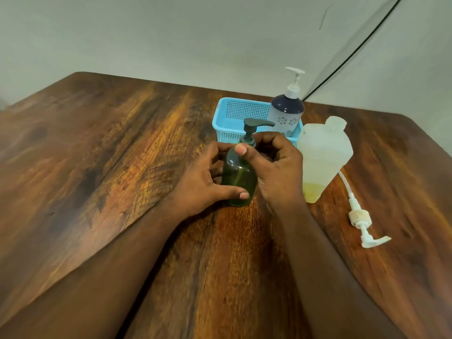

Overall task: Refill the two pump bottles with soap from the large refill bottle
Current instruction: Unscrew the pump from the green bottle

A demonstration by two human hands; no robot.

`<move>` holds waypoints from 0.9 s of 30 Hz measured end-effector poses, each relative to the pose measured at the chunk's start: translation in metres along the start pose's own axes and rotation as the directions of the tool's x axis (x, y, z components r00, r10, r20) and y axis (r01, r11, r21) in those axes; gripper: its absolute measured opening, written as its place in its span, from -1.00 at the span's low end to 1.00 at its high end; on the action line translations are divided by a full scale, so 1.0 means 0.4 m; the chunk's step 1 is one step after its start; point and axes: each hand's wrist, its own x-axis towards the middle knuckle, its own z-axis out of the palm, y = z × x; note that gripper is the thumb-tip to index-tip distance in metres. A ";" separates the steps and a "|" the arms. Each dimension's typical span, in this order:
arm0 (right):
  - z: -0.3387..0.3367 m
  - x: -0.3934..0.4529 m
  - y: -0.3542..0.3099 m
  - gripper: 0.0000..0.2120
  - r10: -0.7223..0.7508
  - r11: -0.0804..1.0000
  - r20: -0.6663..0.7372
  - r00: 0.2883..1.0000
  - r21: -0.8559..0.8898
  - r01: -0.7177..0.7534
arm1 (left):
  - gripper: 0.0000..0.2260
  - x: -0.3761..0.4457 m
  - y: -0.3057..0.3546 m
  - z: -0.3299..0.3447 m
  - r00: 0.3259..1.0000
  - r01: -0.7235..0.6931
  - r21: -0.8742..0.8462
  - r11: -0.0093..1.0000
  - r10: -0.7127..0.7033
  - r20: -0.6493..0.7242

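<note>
A dark green pump bottle [238,178] stands upright on the wooden table [97,155], its grey pump head [254,127] on top. My left hand [205,182] wraps its body from the left, thumb across the lower front. My right hand [271,165] grips its neck and collar just under the pump. To the right stands the large translucent refill bottle [322,155], open at the top, with a little yellow soap at its bottom. A navy and white pump bottle [287,111] stands in the blue basket [234,118].
A white pump with its long tube [362,221] lies loose on the table right of the refill bottle. The basket sits near the table's far edge against a pale wall. A black cable runs down the wall at the upper right.
</note>
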 end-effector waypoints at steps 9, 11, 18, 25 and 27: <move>-0.002 0.001 0.016 -0.90 -0.028 0.994 0.071 0.997 0.112 0.020 | -0.31 -0.001 0.022 -0.001 0.999 -0.034 0.016 0.999 0.034 -0.018; -0.006 -0.001 0.016 -0.89 -0.015 0.995 0.067 0.998 0.099 0.008 | -0.32 -0.001 0.023 0.002 0.999 -0.034 0.001 0.999 0.034 -0.032; 0.009 -0.008 0.014 -0.70 -0.071 0.996 0.011 0.997 -0.056 0.072 | -0.35 -0.004 0.022 0.006 0.999 -0.021 0.082 0.996 0.024 -0.041; -0.007 -0.006 0.025 -0.71 -0.025 0.997 0.062 0.998 0.072 0.021 | -0.33 -0.003 0.020 0.012 1.000 0.005 -0.083 0.997 -0.008 -0.029; -0.007 -0.008 0.034 -0.63 -0.017 0.995 0.074 0.997 0.104 0.009 | -0.32 -0.002 0.017 0.012 1.000 0.015 -0.107 0.994 -0.018 -0.020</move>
